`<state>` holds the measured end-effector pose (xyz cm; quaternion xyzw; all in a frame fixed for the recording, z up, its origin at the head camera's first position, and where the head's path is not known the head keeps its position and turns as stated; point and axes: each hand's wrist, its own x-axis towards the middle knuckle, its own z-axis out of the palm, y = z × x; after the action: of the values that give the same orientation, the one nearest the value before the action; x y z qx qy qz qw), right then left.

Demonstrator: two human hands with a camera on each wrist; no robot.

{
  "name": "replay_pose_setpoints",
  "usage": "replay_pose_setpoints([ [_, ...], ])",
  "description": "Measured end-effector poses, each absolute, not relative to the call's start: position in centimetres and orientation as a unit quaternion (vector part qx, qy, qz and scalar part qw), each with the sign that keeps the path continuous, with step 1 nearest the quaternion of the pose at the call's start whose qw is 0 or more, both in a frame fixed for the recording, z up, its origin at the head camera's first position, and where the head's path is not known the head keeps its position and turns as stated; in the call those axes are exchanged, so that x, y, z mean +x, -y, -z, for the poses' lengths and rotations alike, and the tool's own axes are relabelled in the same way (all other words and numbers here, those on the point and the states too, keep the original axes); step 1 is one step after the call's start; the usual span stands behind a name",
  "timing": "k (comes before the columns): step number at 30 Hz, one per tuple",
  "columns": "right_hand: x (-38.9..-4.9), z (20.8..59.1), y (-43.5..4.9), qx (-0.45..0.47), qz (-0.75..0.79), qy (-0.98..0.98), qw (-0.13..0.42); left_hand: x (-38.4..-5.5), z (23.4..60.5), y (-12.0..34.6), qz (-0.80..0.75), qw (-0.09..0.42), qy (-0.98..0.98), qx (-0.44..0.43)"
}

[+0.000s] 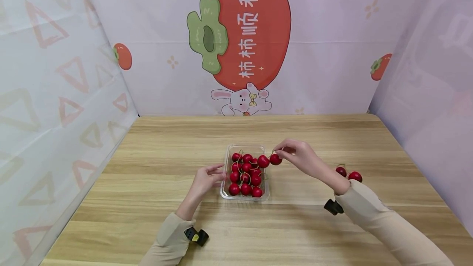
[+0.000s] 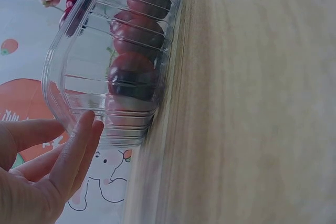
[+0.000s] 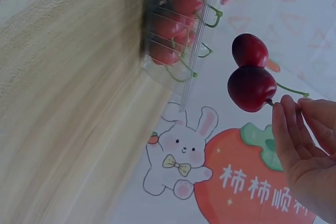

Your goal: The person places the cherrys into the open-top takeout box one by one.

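Observation:
In the head view a clear plastic box (image 1: 226, 195) full of red cherries (image 1: 245, 177) stands on the wooden table. My left hand (image 1: 207, 180) is at its left side, fingers extended and fingertips against the wall. The left wrist view has those fingers (image 2: 79, 148) fairly straight near a corner of the box. My right hand (image 1: 301, 156) pinches two cherries (image 3: 252, 87) by their stems between thumb and fingers. They hang over the right edge of the box, above the table in the right wrist view.
Two more cherries (image 1: 355, 176) lie on the table (image 1: 295, 233) to the right, just beyond my right forearm. Printed cloth (image 1: 159, 77) hangs behind the table and along both sides. Each wrist wears a small black camera (image 1: 334, 207).

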<state>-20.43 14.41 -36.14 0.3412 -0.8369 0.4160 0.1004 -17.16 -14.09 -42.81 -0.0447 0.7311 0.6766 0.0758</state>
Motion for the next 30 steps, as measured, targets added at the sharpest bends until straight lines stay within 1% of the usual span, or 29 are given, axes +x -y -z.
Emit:
replay_pose_setpoints([
  [6,-21.0,36.1,-13.5,0.344,-0.428,0.83,0.096,-17.2,42.8,14.1,-0.675,0.077,-0.733,-0.048],
  [10,-21.3,36.2,-13.0,0.344,-0.441,0.825,0.082,-17.1,42.6,14.1,-0.675,0.078,-0.733,-0.043],
  [15,-21.6,36.3,-12.4,0.338,-0.461,0.819,0.058,-16.6,41.5,14.0,-0.675,0.086,-0.732,-0.037],
  [19,-21.9,36.5,-11.8,0.337,-0.47,0.814,0.052,-16.3,40.7,13.8,-0.669,0.088,-0.737,-0.034],
  [30,-22.4,36.8,-10.8,0.33,-0.463,0.822,0.03,-17.2,42.8,14.1,-0.675,0.075,-0.732,-0.046],
])
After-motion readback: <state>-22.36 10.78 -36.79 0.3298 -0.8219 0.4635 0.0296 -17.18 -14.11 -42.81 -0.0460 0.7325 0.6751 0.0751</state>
